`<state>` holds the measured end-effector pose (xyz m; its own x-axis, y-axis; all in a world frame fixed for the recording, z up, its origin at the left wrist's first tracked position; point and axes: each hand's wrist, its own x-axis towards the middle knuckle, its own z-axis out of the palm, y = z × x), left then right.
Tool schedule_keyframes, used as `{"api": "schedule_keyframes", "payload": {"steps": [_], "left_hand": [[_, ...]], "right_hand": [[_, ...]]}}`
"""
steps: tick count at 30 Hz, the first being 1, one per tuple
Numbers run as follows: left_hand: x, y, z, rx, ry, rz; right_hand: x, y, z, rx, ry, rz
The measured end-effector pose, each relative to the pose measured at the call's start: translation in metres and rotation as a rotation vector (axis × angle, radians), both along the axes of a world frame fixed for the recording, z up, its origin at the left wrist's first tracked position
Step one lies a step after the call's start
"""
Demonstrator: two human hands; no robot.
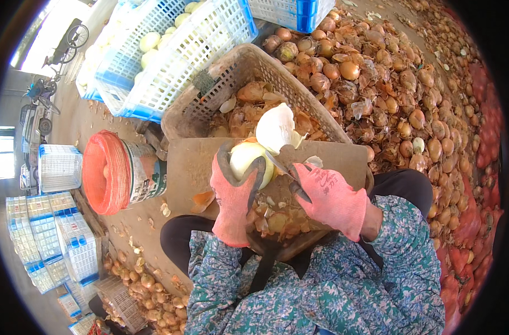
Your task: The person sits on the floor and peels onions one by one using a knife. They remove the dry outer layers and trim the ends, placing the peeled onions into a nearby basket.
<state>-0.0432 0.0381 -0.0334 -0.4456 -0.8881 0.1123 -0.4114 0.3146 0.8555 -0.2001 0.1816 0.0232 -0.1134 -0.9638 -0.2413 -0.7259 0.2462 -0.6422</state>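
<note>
My left hand [237,188], in a pink glove with dark coated fingers, grips a pale, largely peeled onion [246,161] above a board [342,157]. In my right hand [327,194], gloved alike, is a small knife [278,164] whose blade meets the onion's right side. A large whitish piece of onion skin [275,127] stands up just beyond the onion, over the board's far edge; whether it is still attached I cannot tell. Onion skins and scraps [275,220] lie at the near side of the board, between my wrists.
Behind the board, a dirty plastic crate [254,54] holds brown skins. Blue-and-white crates [196,63] of peeled onions stand at the far left. A bucket [143,169] lined with red mesh [106,171] is on my left. Unpeeled onions [388,104] are heaped along my right.
</note>
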Motion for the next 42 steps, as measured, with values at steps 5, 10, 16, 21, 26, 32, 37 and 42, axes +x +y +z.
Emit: {"api": "schedule_keyframes", "payload": {"steps": [5, 10, 16, 21, 26, 32, 37, 42], "left_hand": [[0.003, 0.002, 0.003, 0.019, -0.035, 0.034], [0.004, 0.003, 0.0, -0.027, -0.023, -0.041], [0.002, 0.01, -0.001, -0.197, -0.056, -0.107], [0.004, 0.014, -0.001, -0.266, -0.058, -0.175], [0.008, 0.02, 0.009, -0.368, -0.075, -0.231], [0.011, 0.037, 0.002, -0.075, -0.043, -0.005], [0.009, 0.04, 0.004, -0.039, 0.063, 0.046], [0.012, 0.038, -0.002, -0.006, 0.111, 0.008]], "right_hand": [[0.006, -0.003, -0.013, -0.05, 0.06, 0.007], [0.008, -0.005, -0.022, -0.188, 0.148, 0.004], [0.009, -0.022, -0.013, 0.036, 0.232, -0.023], [-0.006, -0.033, -0.012, 0.127, 0.029, 0.032], [0.01, -0.016, -0.033, -0.095, 0.01, -0.042], [0.044, -0.007, -0.025, 0.045, 0.152, -0.083], [0.034, -0.003, -0.027, -0.109, 0.033, -0.051], [0.005, -0.011, -0.011, -0.033, -0.079, 0.057]]}}
